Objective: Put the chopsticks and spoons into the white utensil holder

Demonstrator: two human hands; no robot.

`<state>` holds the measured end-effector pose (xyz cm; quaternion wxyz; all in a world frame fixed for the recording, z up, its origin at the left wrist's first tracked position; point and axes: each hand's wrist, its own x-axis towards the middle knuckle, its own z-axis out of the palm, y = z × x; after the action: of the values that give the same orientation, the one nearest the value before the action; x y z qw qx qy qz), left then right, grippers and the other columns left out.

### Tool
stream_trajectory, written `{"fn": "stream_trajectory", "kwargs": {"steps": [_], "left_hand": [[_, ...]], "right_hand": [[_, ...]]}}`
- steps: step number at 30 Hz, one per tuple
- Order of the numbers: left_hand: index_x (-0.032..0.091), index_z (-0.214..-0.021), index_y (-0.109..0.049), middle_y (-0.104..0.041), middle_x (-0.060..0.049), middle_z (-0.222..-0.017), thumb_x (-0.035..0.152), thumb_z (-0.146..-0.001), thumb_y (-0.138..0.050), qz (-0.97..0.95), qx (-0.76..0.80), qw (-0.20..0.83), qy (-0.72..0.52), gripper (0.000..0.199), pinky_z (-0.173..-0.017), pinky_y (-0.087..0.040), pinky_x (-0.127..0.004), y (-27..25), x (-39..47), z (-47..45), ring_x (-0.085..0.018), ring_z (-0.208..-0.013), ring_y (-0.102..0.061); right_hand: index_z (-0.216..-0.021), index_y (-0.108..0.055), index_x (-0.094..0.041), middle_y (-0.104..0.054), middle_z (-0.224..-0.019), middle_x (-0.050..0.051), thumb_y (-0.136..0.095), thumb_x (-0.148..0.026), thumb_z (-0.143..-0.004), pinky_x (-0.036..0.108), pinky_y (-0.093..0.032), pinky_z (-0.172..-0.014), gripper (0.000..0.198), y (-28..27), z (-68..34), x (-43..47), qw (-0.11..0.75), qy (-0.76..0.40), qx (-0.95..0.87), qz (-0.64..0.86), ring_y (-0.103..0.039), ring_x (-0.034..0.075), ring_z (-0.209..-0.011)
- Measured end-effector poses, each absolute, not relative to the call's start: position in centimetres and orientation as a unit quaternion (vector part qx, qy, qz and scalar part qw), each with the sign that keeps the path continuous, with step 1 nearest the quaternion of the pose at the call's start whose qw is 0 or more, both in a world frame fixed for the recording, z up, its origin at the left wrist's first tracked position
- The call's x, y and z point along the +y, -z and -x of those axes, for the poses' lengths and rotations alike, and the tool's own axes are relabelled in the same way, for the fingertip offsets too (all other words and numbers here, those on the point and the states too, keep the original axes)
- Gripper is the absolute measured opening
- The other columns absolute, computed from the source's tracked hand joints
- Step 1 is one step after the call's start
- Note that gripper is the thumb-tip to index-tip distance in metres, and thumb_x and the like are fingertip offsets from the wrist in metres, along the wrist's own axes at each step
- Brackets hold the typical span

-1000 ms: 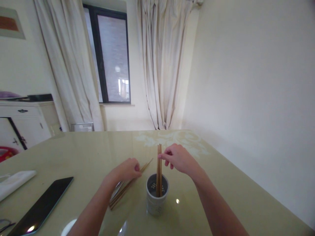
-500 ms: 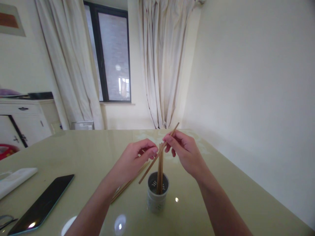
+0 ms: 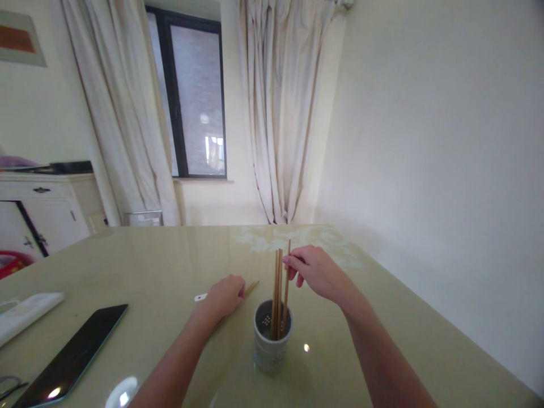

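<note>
My right hand (image 3: pixel 312 269) pinches a wooden chopstick (image 3: pixel 286 297) near its upper part. That chopstick stands nearly upright, its lower end inside a pale patterned cylindrical holder (image 3: pixel 272 351). Several other chopsticks (image 3: pixel 276 294) lean together in the holder, just left of the held one. To the left of the holder, my left hand (image 3: pixel 227 294) is low over the table, fingers curled around chopsticks (image 3: pixel 251 288) lying there. Their tips stick out past the fingers; the hand and forearm hide the rest. A small white handle end (image 3: pixel 200 297) with a hole shows beside this hand.
A black-screened phone or tablet (image 3: pixel 74 357) lies on the glossy table (image 3: pixel 140 272) at left, near a white flat object (image 3: pixel 28 314) and dark-handled scissors (image 3: pixel 11 388). A white cabinet (image 3: pixel 55 204) stands behind, left. A wall (image 3: pixel 446 170) borders the right side.
My right hand has swung its chopstick from slanting across the others to upright and lowered it into the holder. My left hand has moved down and left to the chopsticks on the table.
</note>
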<state>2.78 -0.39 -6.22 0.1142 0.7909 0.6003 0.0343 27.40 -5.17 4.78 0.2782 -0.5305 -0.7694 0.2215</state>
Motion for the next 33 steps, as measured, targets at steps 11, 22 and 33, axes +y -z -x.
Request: {"fn": "stream_trajectory", "kwargs": {"steps": [11,22,33], "left_hand": [[0.017,-0.082,-0.075,-0.079,-0.012,-0.091,0.017,-0.074,-0.067,-0.793,0.595,0.127,-0.019,0.011,-0.071,-0.048,-0.032,7.2,0.0,-2.9,-0.027,-0.085,-0.074],[0.020,-0.095,-0.063,-0.073,-0.001,-0.081,0.042,-0.096,-0.055,-0.776,0.399,0.298,-0.386,0.023,-0.063,-0.047,-0.024,-3.0,-3.9,-2.4,-0.015,-0.074,-0.065],[0.020,-0.090,-0.070,-0.074,-0.003,-0.087,0.042,-0.104,-0.046,-0.799,0.397,0.264,-0.367,0.035,-0.074,-0.049,-0.027,-3.5,-5.6,-5.0,-0.017,-0.080,-0.066]], "right_hand": [[-0.064,-0.071,-0.018,-0.075,-0.061,0.003,-0.064,-0.040,-0.097,0.025,-0.044,-0.049,0.040,-3.8,-27.3,-4.7,0.219,-0.226,-0.767,0.559,-0.062,0.014,-0.045],[-0.090,-0.075,-0.020,-0.074,-0.073,0.001,-0.059,-0.047,-0.102,0.027,-0.045,-0.058,0.033,-7.0,-26.8,-7.5,0.455,-0.174,-0.737,0.469,-0.063,0.015,-0.058],[-0.090,-0.066,-0.020,-0.073,-0.081,0.003,-0.062,-0.046,-0.101,0.025,-0.050,-0.056,0.029,-7.2,-26.9,-7.9,0.591,-0.227,-0.675,0.380,-0.066,0.015,-0.065]]}}
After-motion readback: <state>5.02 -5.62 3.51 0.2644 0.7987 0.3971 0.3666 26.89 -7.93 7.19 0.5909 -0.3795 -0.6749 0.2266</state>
